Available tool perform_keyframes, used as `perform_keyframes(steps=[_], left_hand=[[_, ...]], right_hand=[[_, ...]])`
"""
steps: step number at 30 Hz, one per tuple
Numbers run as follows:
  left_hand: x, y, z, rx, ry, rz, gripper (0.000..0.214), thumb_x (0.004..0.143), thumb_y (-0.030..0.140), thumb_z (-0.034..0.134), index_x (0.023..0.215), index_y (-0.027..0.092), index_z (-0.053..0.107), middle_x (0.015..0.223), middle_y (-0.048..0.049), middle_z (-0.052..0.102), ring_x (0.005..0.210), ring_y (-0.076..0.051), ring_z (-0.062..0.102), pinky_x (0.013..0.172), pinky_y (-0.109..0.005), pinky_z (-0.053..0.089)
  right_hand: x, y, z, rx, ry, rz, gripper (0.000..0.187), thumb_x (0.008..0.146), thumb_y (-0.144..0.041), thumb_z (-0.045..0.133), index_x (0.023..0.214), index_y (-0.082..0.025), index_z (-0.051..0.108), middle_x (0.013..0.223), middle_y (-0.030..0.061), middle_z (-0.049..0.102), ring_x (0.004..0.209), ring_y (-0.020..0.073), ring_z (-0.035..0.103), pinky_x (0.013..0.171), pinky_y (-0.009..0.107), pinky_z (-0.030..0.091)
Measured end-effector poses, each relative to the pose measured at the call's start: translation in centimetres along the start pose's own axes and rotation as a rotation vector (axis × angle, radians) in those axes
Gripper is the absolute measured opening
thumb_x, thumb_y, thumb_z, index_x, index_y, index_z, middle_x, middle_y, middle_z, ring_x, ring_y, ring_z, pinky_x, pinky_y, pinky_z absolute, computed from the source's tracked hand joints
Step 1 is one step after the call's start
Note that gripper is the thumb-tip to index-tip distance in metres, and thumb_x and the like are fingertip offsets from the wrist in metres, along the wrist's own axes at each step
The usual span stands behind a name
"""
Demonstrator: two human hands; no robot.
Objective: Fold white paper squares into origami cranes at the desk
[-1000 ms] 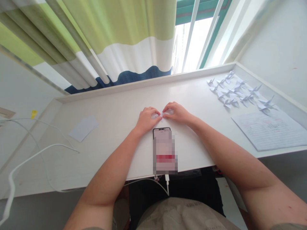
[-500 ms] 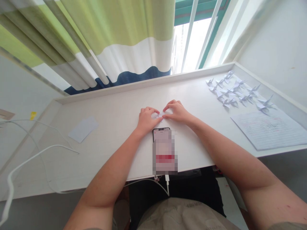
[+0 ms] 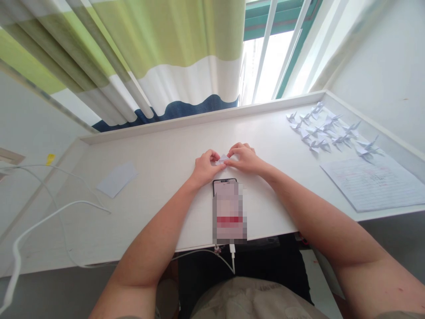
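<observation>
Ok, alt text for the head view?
The left hand and right hand pinch a small pale folded paper piece on a white desk, above a black smartphone with a pixelated screen. Pale origami cranes cluster at right, beside a lined paper sheet.

Nothing legible in this view. Lined paper sheet (image 3: 372, 184), far right of the desk: rows of handwriting or print with pinkish-red marks, too small and blurred to read. Smartphone (image 3: 229, 212), near edge of the desk: screen pixelated, only a red band across it and a small light strip at the top, no readable text. Yellow tag (image 3: 50, 159) on the left, beyond the desk: too small, no marking resolved. Folded white paper (image 3: 222, 160) between the fingertips: no print visible. No brands, numbers or signs readable anywhere.
</observation>
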State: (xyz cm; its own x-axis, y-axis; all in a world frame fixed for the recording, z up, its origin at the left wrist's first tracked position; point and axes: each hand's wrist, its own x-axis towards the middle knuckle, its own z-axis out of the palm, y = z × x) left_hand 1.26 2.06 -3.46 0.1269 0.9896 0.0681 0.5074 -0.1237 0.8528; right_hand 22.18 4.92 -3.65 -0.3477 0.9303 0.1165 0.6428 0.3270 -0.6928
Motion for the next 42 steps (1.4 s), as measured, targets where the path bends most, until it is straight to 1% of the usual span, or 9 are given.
perform_keyframes(steps=[2, 5, 7, 10, 15, 22, 27, 33, 42], left_hand=[[0.1, -0.1, -0.1, -0.116, 0.001, 0.007, 0.033, 0.076, 0.040, 0.087, 0.094, 0.023, 0.065, 0.101, -0.0043, 0.076, 0.095, -0.022, 0.069, 0.093, -0.039, 0.053], [0.2, -0.2, -0.3, -0.278, -0.013, 0.004, 0.039, 0.079, 0.050, 0.086, 0.101, 0.021, 0.073, 0.097, -0.0063, 0.079, 0.087, -0.021, 0.070, 0.084, -0.036, 0.053], [0.2, -0.1, -0.4, -0.381, -0.039, 0.020, 0.042, 0.081, 0.057, 0.085, 0.100, 0.020, 0.078, 0.097, -0.0076, 0.080, 0.087, -0.021, 0.071, 0.083, -0.036, 0.054], [0.1, 0.1, -0.5, -0.464, -0.049, 0.032, 0.046, 0.078, 0.062, 0.088, 0.093, 0.020, 0.082, 0.097, -0.0077, 0.082, 0.088, -0.022, 0.073, 0.085, -0.036, 0.056], [0.0, 0.5, -0.7, -0.496, -0.020, 0.021, 0.045, 0.072, 0.062, 0.094, 0.086, 0.020, 0.084, 0.093, -0.0070, 0.084, 0.089, -0.023, 0.075, 0.090, -0.038, 0.058], [-0.1, 0.5, -1.0, -0.547, -0.108, 0.042, 0.046, 0.074, 0.060, 0.094, 0.097, 0.021, 0.086, 0.101, -0.0085, 0.085, 0.099, -0.025, 0.078, 0.101, -0.042, 0.059], [0.0, 0.2, -0.9, -0.526, -0.088, 0.035, 0.044, 0.075, 0.060, 0.093, 0.094, 0.021, 0.087, 0.097, -0.0088, 0.085, 0.098, -0.026, 0.078, 0.099, -0.043, 0.059], [0.1, 0.2, -0.9, -0.524, -0.086, 0.043, 0.043, 0.075, 0.059, 0.094, 0.090, 0.020, 0.087, 0.092, -0.0081, 0.085, 0.090, -0.023, 0.077, 0.095, -0.040, 0.060], [-0.1, 0.6, -0.9, -0.516, -0.099, 0.035, 0.043, 0.075, 0.058, 0.094, 0.089, 0.018, 0.086, 0.094, -0.0096, 0.086, 0.085, -0.021, 0.077, 0.089, -0.035, 0.059]], right_hand=[[-0.1, -0.3, -0.2, 0.104, -0.012, 0.020, 0.028, 0.088, -0.051, 0.079, 0.085, -0.024, 0.077, 0.110, 0.0093, 0.075, 0.116, 0.0338, 0.062, 0.109, 0.055, 0.044], [-0.3, -0.9, -0.5, 0.365, -0.035, 0.015, 0.041, 0.086, -0.062, 0.079, 0.084, -0.022, 0.072, 0.091, 0.0063, 0.076, 0.091, 0.0253, 0.067, 0.087, 0.042, 0.052], [-0.5, -1.3, -0.5, 0.518, -0.035, -0.003, 0.046, 0.082, -0.066, 0.082, 0.084, -0.021, 0.071, 0.085, 0.0048, 0.075, 0.080, 0.0210, 0.066, 0.076, 0.036, 0.051], [-0.6, -1.5, -0.5, 0.649, -0.046, 0.007, 0.048, 0.078, -0.066, 0.086, 0.084, -0.020, 0.072, 0.080, 0.0038, 0.074, 0.074, 0.0183, 0.065, 0.068, 0.033, 0.048], [-0.5, -1.5, -0.7, 0.726, -0.052, -0.004, 0.046, 0.076, -0.062, 0.090, 0.084, -0.020, 0.075, 0.083, 0.0042, 0.076, 0.077, 0.0184, 0.067, 0.071, 0.034, 0.050], [-0.5, -1.2, -1.1, 0.780, -0.066, 0.006, 0.042, 0.076, -0.058, 0.091, 0.086, -0.019, 0.077, 0.086, 0.0048, 0.078, 0.080, 0.0186, 0.069, 0.075, 0.035, 0.052], [-0.4, -1.0, -1.3, 0.774, -0.088, -0.005, 0.042, 0.076, -0.057, 0.092, 0.087, -0.020, 0.077, 0.088, 0.0061, 0.079, 0.082, 0.0197, 0.071, 0.075, 0.036, 0.053], [-0.3, -0.8, -1.4, 0.771, -0.087, -0.003, 0.047, 0.071, -0.060, 0.096, 0.086, -0.019, 0.078, 0.086, 0.0060, 0.080, 0.081, 0.0204, 0.072, 0.073, 0.036, 0.055], [-0.2, -0.7, -1.5, 0.739, -0.102, 0.004, 0.045, 0.068, -0.055, 0.100, 0.083, -0.018, 0.079, 0.078, 0.0051, 0.079, 0.071, 0.0167, 0.068, 0.063, 0.031, 0.050]])
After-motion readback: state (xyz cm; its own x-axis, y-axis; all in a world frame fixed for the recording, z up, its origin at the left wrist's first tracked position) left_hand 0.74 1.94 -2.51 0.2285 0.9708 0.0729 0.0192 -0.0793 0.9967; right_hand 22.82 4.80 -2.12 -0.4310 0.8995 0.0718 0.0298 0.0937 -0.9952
